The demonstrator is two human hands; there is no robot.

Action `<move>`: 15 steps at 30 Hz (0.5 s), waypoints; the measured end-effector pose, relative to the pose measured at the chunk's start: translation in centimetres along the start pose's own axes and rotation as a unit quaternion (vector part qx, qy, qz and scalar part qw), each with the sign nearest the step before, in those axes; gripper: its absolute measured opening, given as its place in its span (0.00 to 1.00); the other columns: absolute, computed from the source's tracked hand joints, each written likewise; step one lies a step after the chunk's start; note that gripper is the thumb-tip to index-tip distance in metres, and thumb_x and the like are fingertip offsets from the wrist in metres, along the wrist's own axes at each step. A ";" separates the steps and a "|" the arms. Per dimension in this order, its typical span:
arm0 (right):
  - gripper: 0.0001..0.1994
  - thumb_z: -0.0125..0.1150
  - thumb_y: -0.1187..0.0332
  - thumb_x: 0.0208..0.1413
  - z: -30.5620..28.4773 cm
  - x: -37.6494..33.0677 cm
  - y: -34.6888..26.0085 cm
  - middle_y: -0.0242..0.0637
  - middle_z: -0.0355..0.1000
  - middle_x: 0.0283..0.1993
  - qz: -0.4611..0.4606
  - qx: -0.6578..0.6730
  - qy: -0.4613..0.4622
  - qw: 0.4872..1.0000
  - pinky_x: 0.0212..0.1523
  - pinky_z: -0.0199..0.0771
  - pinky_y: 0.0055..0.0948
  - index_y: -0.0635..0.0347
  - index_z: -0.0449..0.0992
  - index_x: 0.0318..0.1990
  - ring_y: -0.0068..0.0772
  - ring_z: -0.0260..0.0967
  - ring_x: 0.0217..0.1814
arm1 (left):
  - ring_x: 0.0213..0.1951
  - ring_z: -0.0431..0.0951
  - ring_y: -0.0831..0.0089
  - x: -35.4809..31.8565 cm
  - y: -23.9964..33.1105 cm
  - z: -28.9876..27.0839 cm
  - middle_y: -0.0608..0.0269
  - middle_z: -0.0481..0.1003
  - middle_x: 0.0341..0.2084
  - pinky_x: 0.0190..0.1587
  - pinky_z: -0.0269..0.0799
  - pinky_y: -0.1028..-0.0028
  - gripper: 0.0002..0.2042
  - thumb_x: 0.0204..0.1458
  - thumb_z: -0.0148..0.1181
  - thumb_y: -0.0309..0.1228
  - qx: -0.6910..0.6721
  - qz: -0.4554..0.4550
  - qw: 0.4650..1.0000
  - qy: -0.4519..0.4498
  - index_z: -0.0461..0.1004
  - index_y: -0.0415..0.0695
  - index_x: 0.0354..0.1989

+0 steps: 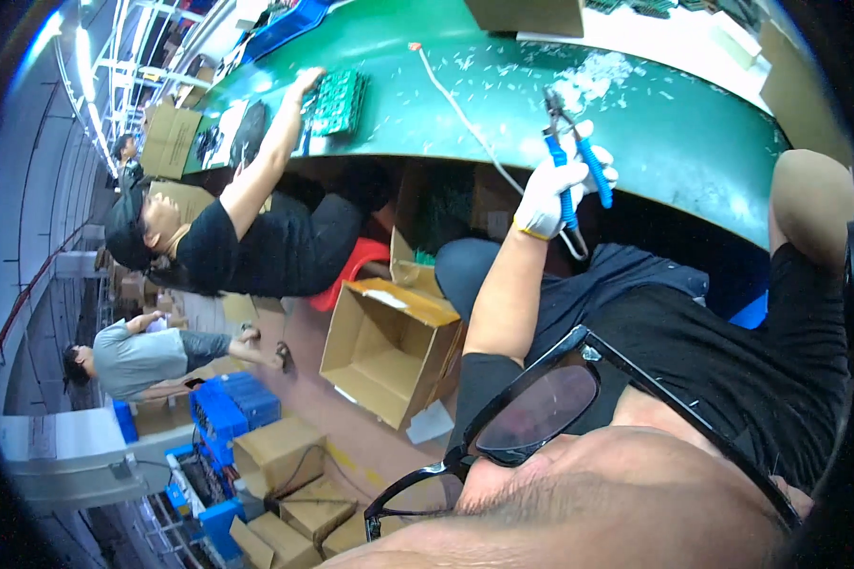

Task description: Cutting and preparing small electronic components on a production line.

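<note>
Grasping cutters [593, 163] with left hand [544, 194] at two o'clock; not showing right hand. Seemingly trimming partway, leaving pale scraps [593, 81] on bench [702, 161]; not revealing remaining work.

1 head view (fisheye), near, facing bench [522, 119]
</note>
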State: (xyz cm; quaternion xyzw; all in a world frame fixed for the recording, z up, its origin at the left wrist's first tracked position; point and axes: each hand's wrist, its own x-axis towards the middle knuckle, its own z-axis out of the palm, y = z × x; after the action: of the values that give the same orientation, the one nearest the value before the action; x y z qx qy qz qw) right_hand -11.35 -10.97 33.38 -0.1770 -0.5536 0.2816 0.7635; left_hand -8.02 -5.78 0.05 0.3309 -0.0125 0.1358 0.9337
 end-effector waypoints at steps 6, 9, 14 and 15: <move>0.33 0.50 0.51 0.61 -0.3 -0.5 -0.5 0.48 0.65 0.66 -0.028 -0.010 -0.008 1.000 0.66 0.65 0.46 0.63 0.63 0.69 0.46 0.65 0.64 | 0.48 0.80 0.49 -1.0 0.5 0.2 0.45 0.74 0.48 0.57 0.75 0.50 0.40 0.53 0.61 0.30 0.002 0.024 0.999 0.023 0.49 0.39 0.74; 0.34 0.49 0.50 0.62 0.1 -0.2 -0.9 0.48 0.65 0.66 -0.036 -0.007 -0.016 0.999 0.66 0.65 0.46 0.63 0.62 0.69 0.46 0.65 0.64 | 0.51 0.77 0.43 -0.5 0.3 0.2 0.41 0.73 0.50 0.59 0.72 0.43 0.41 0.53 0.63 0.33 0.019 0.017 1.000 0.014 0.48 0.39 0.74; 0.34 0.47 0.49 0.62 0.0 0.3 -0.6 0.49 0.65 0.66 -0.040 0.002 -0.032 0.999 0.66 0.65 0.47 0.64 0.62 0.69 0.47 0.66 0.65 | 0.51 0.78 0.44 0.1 0.4 -0.7 0.41 0.73 0.50 0.58 0.72 0.43 0.42 0.53 0.63 0.33 0.011 0.010 1.000 0.002 0.47 0.39 0.74; 0.34 0.47 0.48 0.62 0.0 0.3 -0.7 0.49 0.65 0.66 -0.041 0.002 -0.032 0.999 0.66 0.66 0.48 0.64 0.62 0.69 0.47 0.66 0.65 | 0.51 0.78 0.44 0.2 0.4 -0.6 0.41 0.73 0.50 0.58 0.72 0.43 0.42 0.53 0.63 0.33 0.009 0.008 1.000 0.004 0.47 0.39 0.74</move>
State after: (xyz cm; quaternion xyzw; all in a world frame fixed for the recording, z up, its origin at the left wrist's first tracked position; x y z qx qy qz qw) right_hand -11.08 -11.34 34.03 -0.1435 -0.5843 0.2565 0.7565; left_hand -7.99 -5.03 -0.16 0.3388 -0.0098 0.1443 0.9297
